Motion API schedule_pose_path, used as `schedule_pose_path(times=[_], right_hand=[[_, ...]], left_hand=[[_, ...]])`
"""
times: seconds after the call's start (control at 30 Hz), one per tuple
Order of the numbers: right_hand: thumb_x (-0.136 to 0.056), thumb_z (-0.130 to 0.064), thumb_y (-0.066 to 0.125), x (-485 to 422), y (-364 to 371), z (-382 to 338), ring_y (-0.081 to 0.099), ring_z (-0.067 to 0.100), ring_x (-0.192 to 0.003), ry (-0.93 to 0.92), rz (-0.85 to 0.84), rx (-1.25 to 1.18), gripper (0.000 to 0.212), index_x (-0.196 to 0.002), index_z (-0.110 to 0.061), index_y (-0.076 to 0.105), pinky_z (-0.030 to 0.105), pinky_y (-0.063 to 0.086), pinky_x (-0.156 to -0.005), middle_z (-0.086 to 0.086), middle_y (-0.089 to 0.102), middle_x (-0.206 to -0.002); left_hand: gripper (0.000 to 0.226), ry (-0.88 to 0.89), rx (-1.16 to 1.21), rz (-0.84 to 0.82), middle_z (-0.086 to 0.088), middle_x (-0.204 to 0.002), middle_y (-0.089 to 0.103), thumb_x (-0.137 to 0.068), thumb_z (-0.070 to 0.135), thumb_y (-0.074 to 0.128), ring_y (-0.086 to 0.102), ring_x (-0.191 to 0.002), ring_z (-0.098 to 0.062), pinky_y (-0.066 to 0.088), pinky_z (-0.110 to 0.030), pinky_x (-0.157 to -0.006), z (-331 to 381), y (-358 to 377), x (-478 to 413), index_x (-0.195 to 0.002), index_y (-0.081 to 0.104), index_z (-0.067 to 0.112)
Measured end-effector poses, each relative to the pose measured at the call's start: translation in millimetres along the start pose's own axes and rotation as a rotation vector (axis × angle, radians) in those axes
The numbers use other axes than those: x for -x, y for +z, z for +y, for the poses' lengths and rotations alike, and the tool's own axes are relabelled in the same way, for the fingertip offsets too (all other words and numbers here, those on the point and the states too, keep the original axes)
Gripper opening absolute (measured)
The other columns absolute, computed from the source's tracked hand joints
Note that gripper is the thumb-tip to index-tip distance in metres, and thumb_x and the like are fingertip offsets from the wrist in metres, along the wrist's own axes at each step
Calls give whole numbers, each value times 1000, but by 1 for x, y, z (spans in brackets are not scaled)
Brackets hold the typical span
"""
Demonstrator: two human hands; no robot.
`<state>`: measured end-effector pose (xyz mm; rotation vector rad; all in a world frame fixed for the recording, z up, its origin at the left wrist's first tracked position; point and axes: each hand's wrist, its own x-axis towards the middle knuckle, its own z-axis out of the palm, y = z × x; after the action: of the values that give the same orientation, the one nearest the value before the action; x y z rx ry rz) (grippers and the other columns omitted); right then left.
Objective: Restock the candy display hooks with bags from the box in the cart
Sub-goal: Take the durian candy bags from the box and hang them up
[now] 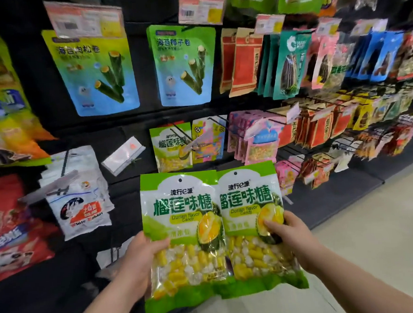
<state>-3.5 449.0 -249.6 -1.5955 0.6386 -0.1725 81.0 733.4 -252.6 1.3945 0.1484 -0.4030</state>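
Note:
I hold two green bags of durian candy side by side in front of the display wall. My left hand (139,261) grips the left bag (181,231) at its left edge, thumb across the front. My right hand (290,236) grips the right bag (250,216) at its right edge, thumb on the printed durian. Both bags are upright, and each has a hang hole at the top. Just above them, a bag of the same durian candy (169,149) hangs on a black hook (182,133). The box and cart are out of view.
White Rabbit candy bags (79,204) hang to the left, with a blank tag holder (123,154) on a bare hook beside them. Seaweed roll bags (183,65) hang above. Crowded hooks of snack packs (321,128) run to the right over a pale floor (376,230).

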Motion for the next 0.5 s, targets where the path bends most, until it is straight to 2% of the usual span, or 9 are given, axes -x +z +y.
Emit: schedule_pose_path(times=[0.1,0.2,0.27,0.3,0.37,0.43,0.5], right_hand=[[-86,-17,69,-34,-21,-4,68,29,-93,-24,-73,31,26,-110,-11,62,46,56,-84,13,70,-102],[-84,-19,70,-65,-36,-4,68,27,-93,-42,-142,59,24,-106,-10,64,46,55,-87,12,71,-102],[-85,-18,69,-80,-41,-5,68,27,-94,-43,-181,72,21,-104,-12,64,48,54,-89,11,70,-101],[-85,-19,69,-86,-42,-6,67,26,-94,-45,-212,78,19,-103,-14,63,48,54,-89,10,70,-101],[-85,-21,68,-98,-42,-7,67,24,-94,-49,-271,97,18,-102,-18,63,47,54,-89,7,70,-102],[-85,-24,69,-111,-39,-9,67,24,-96,-52,-311,120,20,-103,-20,63,48,53,-90,5,70,-104],[-84,-27,69,-122,-32,-12,66,25,-97,-53,-343,134,22,-104,-21,63,49,53,-90,5,70,-105]], left_hand=[[29,14,13,87,-16,-106,70,-82,-8,63,66,-99,-34,50,-49,-91,-9,30,0,-106,61,8],[30,23,54,149,-19,-101,72,-83,-12,58,69,-85,-32,56,-38,-69,-17,54,1,-109,62,2],[30,42,70,186,-12,-90,75,-83,-13,55,73,-74,-25,58,-31,-58,-21,64,7,-104,64,5],[31,50,84,205,-11,-89,76,-82,-14,54,73,-75,-23,59,-31,-60,-24,67,10,-103,64,8],[37,66,124,235,-16,-101,74,-77,-9,60,72,-88,-31,58,-40,-75,-27,70,15,-110,64,6],[54,72,156,260,-22,-111,70,-64,-3,71,68,-99,-38,52,-49,-89,-30,71,19,-117,62,3],[57,74,179,275,-24,-110,70,-59,-3,72,69,-95,-39,54,-50,-85,-33,71,21,-116,63,2]])
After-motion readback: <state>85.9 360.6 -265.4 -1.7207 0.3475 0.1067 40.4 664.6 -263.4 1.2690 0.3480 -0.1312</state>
